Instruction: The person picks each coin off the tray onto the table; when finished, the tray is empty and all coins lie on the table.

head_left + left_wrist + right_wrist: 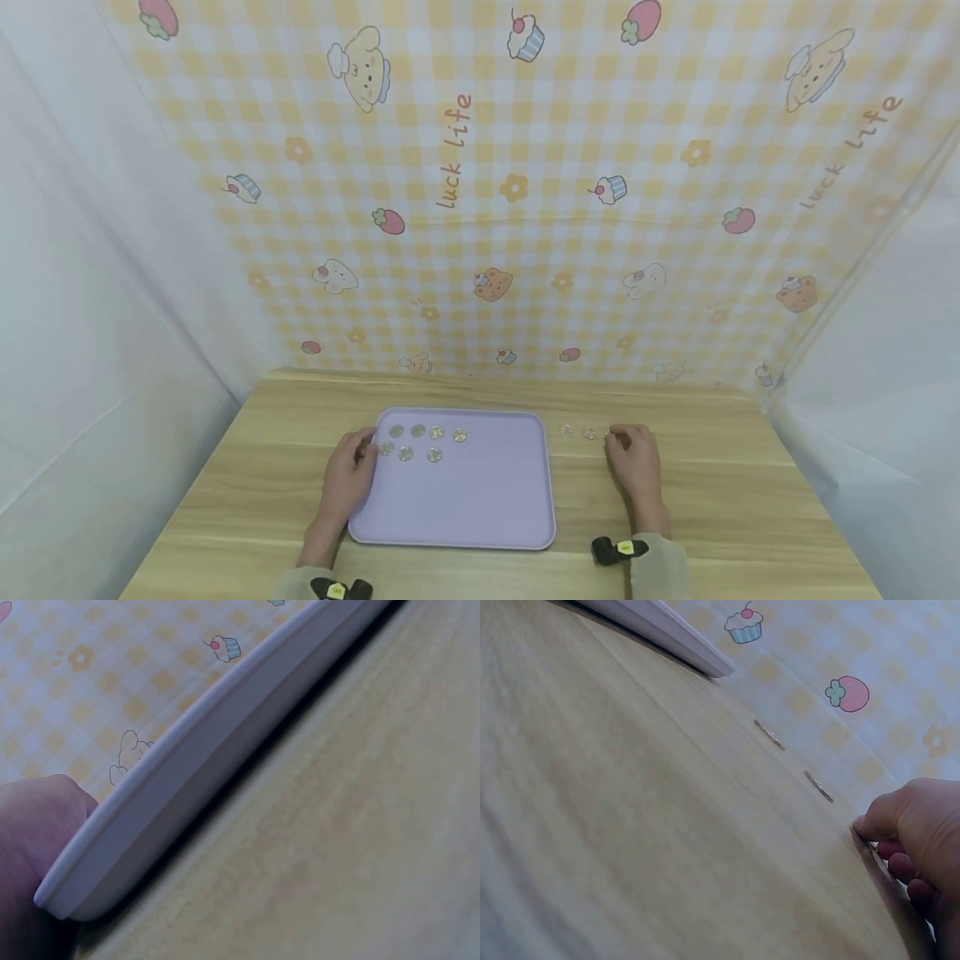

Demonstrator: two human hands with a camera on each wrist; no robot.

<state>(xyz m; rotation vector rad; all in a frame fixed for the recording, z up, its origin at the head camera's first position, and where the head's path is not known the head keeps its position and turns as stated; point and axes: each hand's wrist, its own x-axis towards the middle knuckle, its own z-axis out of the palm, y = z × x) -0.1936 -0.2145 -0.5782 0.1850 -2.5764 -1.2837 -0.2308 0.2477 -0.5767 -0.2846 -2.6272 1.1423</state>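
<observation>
Lavender tray (465, 500) in front of me lies flat on the wood-grained table (735, 492), with seven small shiny coins (460, 435) in its far left part, four in the far row and three nearer; their faces are too small for me to make out. My left hand (348, 473) is at the tray's left rim, fingers bent, but the left wrist view shows only a slice of it behind the tray wall, fingertips hidden, so I can't tell whether they grip the rim or just touch it. Right of the tray, two more coins (588, 433) lie on the table, and just right of them my right hand (637, 458) has its thumb and fingers bent down to the wood. A tiny bright spot shows at those fingertips, yet I can't tell whether I'm pinching another coin. From the right wrist the two coins are edge-on slivers, and the tray is cut off to one corner. Both pale sleeves (660, 571) run out of view at the near edge. My black wrist devices (604, 550) carry yellow labels with print too small to read. On the yellow-checked cloth (562, 242) at the far side, "luck life" reads twice, left of the middle and at right, its letters running sideways.
</observation>
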